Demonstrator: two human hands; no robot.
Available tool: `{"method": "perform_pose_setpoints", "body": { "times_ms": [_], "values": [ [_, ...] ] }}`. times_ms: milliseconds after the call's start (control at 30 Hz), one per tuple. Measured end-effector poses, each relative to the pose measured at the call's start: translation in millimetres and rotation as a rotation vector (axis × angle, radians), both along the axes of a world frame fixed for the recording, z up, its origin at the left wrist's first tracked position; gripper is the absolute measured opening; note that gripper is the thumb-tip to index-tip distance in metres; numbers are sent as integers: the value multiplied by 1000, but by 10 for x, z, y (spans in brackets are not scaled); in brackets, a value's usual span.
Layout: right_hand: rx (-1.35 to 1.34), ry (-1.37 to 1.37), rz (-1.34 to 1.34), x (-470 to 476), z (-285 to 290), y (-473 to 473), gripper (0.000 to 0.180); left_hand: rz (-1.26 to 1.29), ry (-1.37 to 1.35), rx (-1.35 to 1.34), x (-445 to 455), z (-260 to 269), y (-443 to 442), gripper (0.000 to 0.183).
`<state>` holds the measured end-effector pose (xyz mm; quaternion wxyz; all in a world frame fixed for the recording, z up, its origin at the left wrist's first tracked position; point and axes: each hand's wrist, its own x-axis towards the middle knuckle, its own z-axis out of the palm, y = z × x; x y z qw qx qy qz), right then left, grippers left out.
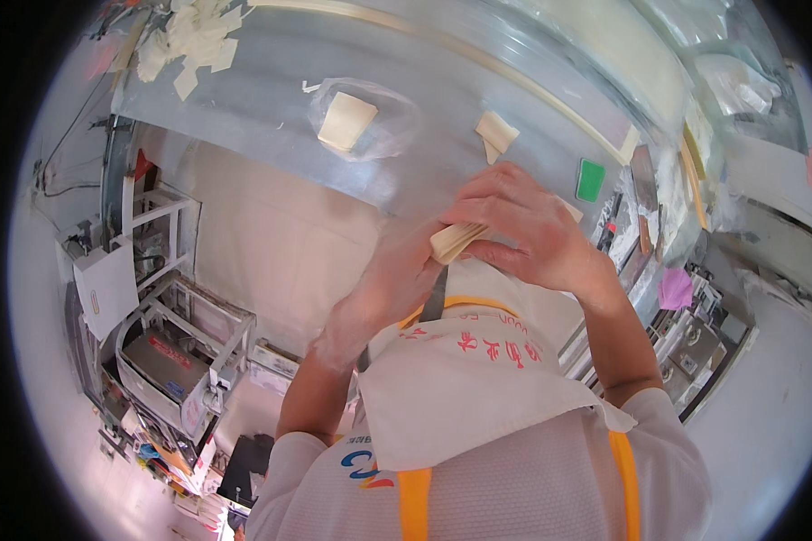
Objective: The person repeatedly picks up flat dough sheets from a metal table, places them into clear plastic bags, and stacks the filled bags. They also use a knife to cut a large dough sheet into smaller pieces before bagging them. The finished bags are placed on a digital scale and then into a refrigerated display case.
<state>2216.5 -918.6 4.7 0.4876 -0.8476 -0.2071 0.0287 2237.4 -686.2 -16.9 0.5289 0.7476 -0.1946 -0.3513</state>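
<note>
A small stack of thin, pale dough sheets (455,242) is held between both hands, close to my apron front. My left hand (406,260), dusted with flour, grips the stack's left end. My right hand (531,226) reaches over it from the right, fingers on top and thumb beneath. Some of the stack is hidden by the fingers. Just beyond my right hand, a few loose dough pieces (497,132) lie on the metal worktop (257,128). Further left, a squarish stack of dough sheets (347,122) rests on a clear plastic bag (399,118).
Many scattered dough pieces (196,40) lie at the worktop's far left. On the right are a green rectangular object (590,180) and a wooden-handled knife (643,196). A white-framed machine (176,365) stands lower left. A wooden strip (501,61) runs along the back.
</note>
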Motion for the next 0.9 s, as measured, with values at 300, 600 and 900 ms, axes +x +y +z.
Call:
{"method": "perform_pose_setpoints", "body": {
  "times_ms": [300,600,900],
  "values": [
    [25,619,-87,447,-834,378,27,300,401,17,101,-922,530,35],
    [-113,448,-283,1923,-1955,1180,27,806,269,-32,1361,-2131,851,37],
    [-141,423,-429,2036,-2395,1362,28,829,135,170,1502,-2525,963,34]
  ]
}}
